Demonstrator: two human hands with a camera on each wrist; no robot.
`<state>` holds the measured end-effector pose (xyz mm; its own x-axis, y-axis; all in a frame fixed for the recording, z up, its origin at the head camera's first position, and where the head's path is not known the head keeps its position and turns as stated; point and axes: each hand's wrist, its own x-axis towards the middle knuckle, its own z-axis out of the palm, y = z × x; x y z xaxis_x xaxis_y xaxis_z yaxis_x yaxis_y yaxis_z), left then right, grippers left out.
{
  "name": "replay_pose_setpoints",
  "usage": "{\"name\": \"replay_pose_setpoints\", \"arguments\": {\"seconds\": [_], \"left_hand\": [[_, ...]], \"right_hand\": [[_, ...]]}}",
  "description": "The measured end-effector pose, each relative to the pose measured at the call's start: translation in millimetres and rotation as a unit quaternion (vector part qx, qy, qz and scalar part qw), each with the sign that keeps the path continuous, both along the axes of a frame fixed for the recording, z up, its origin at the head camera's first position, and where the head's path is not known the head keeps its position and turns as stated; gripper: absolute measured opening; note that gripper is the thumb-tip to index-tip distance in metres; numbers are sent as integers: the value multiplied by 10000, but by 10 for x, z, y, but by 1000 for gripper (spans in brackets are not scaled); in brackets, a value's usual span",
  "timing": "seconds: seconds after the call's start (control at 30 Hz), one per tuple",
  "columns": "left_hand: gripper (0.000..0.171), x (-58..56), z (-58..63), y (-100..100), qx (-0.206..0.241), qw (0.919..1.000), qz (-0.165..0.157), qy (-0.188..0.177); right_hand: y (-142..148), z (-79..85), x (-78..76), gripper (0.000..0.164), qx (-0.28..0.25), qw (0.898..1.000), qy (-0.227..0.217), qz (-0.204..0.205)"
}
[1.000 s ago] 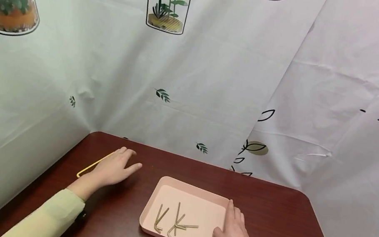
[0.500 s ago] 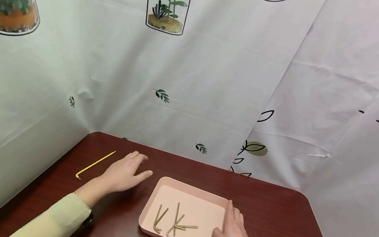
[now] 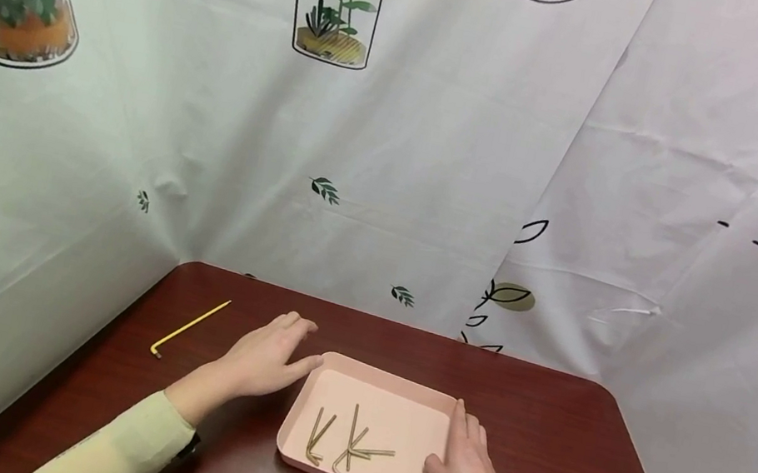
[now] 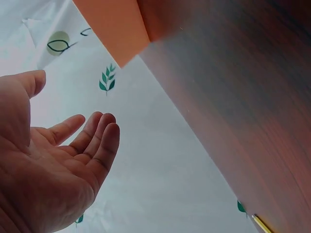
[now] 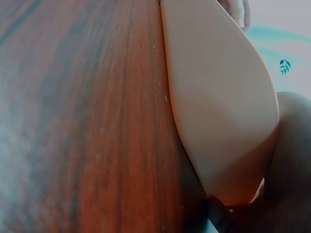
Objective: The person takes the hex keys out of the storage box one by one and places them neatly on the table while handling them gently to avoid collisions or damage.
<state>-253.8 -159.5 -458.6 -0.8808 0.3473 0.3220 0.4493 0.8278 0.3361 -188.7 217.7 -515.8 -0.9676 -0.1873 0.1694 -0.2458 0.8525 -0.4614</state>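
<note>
A shallow pink tray [image 3: 416, 446] sits on the table with several brass-coloured hex keys [image 3: 350, 451] lying inside, in its left half. My right hand [image 3: 470, 472] grips the tray's right wall, the thumb over the inner side and the fingers along the outside. In the right wrist view the tray's wall [image 5: 218, 87] stands beside that hand. My left hand [image 3: 266, 356] is at the tray's far left corner, fingers spread and thumb close to the rim; whether it touches cannot be told. Its palm holds nothing in the left wrist view. Left of it lies a yellow hex key [image 3: 189, 327].
The dark red-brown wooden table [image 3: 539, 408] has rounded far corners. White cloth [image 3: 393, 154] printed with plants hangs behind it and at both sides.
My left hand has moved right, away from the yellow hex key and up to the tray's far left corner. My right hand and the tray have stayed in place.
</note>
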Motion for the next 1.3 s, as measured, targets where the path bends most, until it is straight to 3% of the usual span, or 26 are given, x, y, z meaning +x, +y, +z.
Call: {"name": "replay_pose_setpoints", "arguments": {"seconds": [0.23,1.3], "left_hand": [[53,28,3,131,29,9997,-227,95],[53,210,-49,585,-287,9927,-1143,-245]], "right_hand": [[1,9,-1,100,-7,10000,-34,-24],[5,-1,2,99,-26,10000,-34,1]]}}
